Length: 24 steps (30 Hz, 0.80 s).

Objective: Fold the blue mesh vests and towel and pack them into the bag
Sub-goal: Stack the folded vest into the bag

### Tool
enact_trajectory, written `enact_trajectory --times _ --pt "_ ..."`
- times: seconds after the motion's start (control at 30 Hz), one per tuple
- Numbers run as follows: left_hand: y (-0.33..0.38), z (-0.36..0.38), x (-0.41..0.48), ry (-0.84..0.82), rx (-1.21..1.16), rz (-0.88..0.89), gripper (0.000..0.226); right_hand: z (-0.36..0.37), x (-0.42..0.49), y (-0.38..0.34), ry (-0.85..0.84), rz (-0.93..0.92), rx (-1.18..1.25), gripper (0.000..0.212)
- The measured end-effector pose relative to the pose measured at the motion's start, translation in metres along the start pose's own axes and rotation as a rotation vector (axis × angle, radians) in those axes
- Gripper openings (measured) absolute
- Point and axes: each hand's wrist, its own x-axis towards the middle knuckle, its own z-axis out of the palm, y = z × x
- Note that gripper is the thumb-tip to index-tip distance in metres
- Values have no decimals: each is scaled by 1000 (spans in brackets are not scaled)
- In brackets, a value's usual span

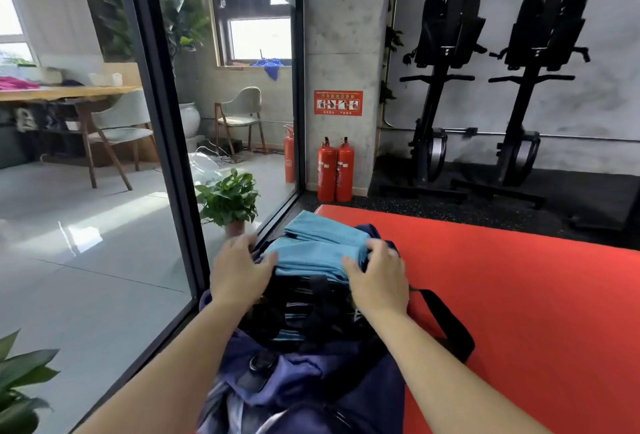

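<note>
Both arms extended; left hand [239, 269] spread, pressing towel [317, 246] edge; right hand [379, 279] pinching towel over bag [311, 371].

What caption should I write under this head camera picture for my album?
The left hand and right hand steady a folded blue towel atop the open dark bag on a red mat.
</note>
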Motion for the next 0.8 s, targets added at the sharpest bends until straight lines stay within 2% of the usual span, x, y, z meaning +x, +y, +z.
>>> enact_trajectory --times 0.03,0.07,0.13,0.2,0.27,0.3,0.4,0.5,0.6,0.67,0.8 --pt "10 -2 -1 10 156 140 56 -3 -3 -6 -7 -161 -100 56" --pt "18 -1 -3 -51 287 271 57 -3 -6 -9 -87 -297 -206 63" --pt "26 8 -12 -261 502 438 59 1 -14 -11 -330 -415 -376 65" --pt "18 17 -23 -437 593 426 62 7 -22 -4 -471 -391 -445 60" --pt "1 24 -32 -484 607 397 81 11 -28 3 -507 -384 -454 58" --pt "-4 26 -37 -480 618 393 85 14 -30 5 -515 -382 -461 57" --pt "-9 30 -40 -503 634 352 57 17 -32 7 -541 -368 -478 56" --pt "3 19 -39 -485 660 359 55 4 -30 4 -563 -353 -449 56" --pt "37 5 -43 -334 603 435 55 -31 -34 13 -444 -347 -392 58" --pt "70 6 -55 -281 542 521 55 -61 -45 29 -335 -319 -437 60" --pt "135 32 -109 -354 467 703 55 -126 -80 73 -245 -173 -607 66"
